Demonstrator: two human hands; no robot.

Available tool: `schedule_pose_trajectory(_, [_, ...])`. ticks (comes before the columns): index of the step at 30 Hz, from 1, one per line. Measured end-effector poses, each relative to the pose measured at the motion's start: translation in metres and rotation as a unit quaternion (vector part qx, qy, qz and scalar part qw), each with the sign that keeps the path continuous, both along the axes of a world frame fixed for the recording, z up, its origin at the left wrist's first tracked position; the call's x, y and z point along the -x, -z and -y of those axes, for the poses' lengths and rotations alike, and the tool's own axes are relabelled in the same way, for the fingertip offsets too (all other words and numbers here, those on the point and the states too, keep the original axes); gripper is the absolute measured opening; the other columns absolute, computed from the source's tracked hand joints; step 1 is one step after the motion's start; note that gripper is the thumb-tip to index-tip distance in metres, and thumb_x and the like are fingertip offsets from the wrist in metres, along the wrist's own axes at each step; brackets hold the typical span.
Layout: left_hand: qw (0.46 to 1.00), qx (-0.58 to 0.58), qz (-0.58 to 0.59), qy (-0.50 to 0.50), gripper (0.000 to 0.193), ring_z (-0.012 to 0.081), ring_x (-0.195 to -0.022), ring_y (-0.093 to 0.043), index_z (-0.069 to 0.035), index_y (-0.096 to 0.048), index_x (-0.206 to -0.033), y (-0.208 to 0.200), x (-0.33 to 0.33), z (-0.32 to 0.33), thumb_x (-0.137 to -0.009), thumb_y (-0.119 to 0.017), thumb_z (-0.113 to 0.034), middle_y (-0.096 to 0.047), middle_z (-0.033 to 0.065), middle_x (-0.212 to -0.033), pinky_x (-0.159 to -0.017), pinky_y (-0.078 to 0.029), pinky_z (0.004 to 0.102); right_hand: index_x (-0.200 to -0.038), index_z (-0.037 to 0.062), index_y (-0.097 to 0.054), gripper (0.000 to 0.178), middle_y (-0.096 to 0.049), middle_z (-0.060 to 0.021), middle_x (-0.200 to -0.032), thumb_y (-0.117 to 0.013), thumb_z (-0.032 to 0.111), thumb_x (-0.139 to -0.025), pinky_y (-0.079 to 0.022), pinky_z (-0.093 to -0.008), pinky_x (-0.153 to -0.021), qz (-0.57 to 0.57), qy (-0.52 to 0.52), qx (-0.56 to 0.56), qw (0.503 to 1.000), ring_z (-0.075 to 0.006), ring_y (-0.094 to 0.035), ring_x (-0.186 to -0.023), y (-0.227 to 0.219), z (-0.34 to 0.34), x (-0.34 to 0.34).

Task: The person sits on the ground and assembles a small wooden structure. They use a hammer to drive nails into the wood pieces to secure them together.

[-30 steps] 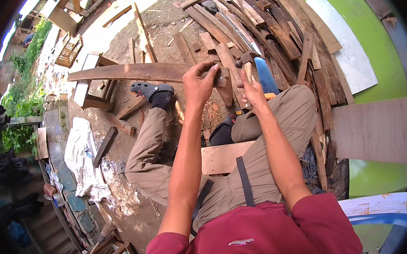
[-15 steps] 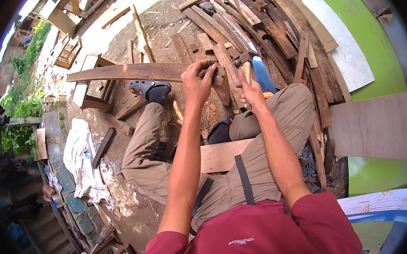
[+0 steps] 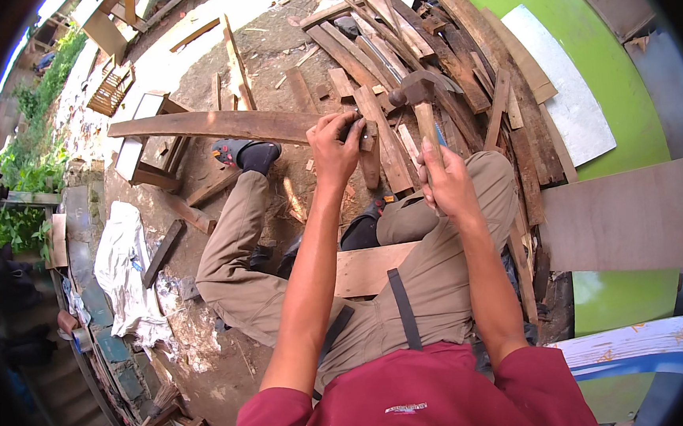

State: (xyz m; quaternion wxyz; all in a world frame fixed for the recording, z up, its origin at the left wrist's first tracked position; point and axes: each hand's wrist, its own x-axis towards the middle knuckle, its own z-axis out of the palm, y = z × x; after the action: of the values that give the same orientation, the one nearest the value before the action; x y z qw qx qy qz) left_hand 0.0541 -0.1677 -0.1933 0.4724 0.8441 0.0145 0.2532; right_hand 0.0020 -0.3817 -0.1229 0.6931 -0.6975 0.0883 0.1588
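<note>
My right hand (image 3: 448, 180) grips a hammer (image 3: 427, 128) by its wooden handle. Its dark metal head points away from me, raised to the right of a long brown wooden plank (image 3: 216, 125). That plank lies crosswise in front of me, its right end over another piece of wood (image 3: 369, 165). At this end my left hand (image 3: 334, 144) is closed in a pinch, thumb and fingers close together against the wood. Whatever sits between the fingertips is too small to make out. Behind the hammer handle and my right hand, a blue-bladed saw is mostly hidden.
A heap of loose boards (image 3: 458, 70) lies ahead and to the right. Small wooden furniture (image 3: 154, 139) stands at the left, near a white cloth (image 3: 127, 267). A light board (image 3: 373, 268) lies between my legs, and a green panel (image 3: 628, 114) lies far right.
My right hand has moved right and lifted the hammer, so its head shows larger, apart from the plank end. The saw blade is now mostly covered. My left hand stays at the plank's end.
</note>
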Motion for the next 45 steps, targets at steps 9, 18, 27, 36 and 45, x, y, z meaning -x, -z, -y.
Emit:
schedule_pose_trajectory(9, [0.997, -0.063, 0.054, -0.005, 0.019, 0.0224, -0.102, -0.067, -0.008, -0.079, -0.103, -0.011, 0.003, 0.007, -0.088, -0.080, -0.019, -0.076, 0.0074, -0.100, -0.096, -0.038, 0.0383, -0.091, 0.0009, -0.061, 0.046, -0.055, -0.0014, -0.067, -0.056, 0.043, -0.108, -0.040, -0.0295, -0.052, 0.171, -0.167, 0.191, 0.952, -0.0090, -0.049, -0.056, -0.061, 0.014, -0.002])
schedule_pose_trajectory(18, [0.998, -0.053, 0.046, -0.001, 0.019, 0.0259, -0.097, -0.067, -0.008, -0.080, -0.102, -0.011, 0.000, 0.005, -0.086, -0.081, -0.019, -0.075, 0.0095, -0.098, -0.095, -0.041, 0.0392, -0.094, -0.0023, -0.064, 0.046, -0.057, -0.0036, -0.069, -0.056, 0.041, -0.108, -0.042, -0.0321, -0.056, 0.213, -0.180, 0.219, 0.935, -0.0115, -0.048, -0.061, -0.068, 0.000, -0.011])
schedule_pose_trajectory(27, [0.999, -0.033, 0.040, 0.011, 0.019, 0.0272, -0.096, -0.066, -0.008, -0.080, -0.101, -0.008, -0.003, 0.002, -0.086, -0.081, -0.020, -0.074, 0.0104, -0.096, -0.094, -0.041, 0.0390, -0.082, 0.0055, -0.055, 0.047, -0.052, 0.0007, -0.060, -0.056, 0.045, -0.108, -0.035, -0.0273, -0.040, 0.153, -0.145, 0.175, 0.962, -0.0073, -0.045, -0.043, -0.053, 0.008, -0.007])
schedule_pose_trajectory(36, [0.999, -0.039, 0.006, 0.022, 0.021, 0.0302, -0.101, -0.067, -0.008, -0.079, -0.103, -0.013, -0.009, 0.002, -0.087, -0.081, -0.020, -0.075, 0.0118, -0.102, -0.096, -0.044, 0.0409, -0.090, -0.0036, -0.061, 0.049, -0.057, -0.0098, -0.068, -0.058, 0.043, -0.105, -0.045, -0.0381, -0.063, 0.093, -0.143, 0.187, 0.967, -0.0163, -0.051, -0.065, -0.062, 0.009, -0.002])
schedule_pose_trajectory(45, [0.996, -0.082, 0.019, 0.026, 0.021, 0.0283, -0.100, -0.067, -0.007, -0.079, -0.105, -0.017, -0.010, 0.006, -0.088, -0.079, -0.021, -0.075, 0.0110, -0.101, -0.095, -0.041, 0.0404, -0.085, 0.0002, -0.061, 0.048, -0.054, -0.0011, -0.062, -0.058, 0.043, -0.106, -0.039, -0.0304, -0.048, 0.171, -0.145, 0.199, 0.954, -0.0097, -0.049, -0.051, -0.063, 0.004, -0.010])
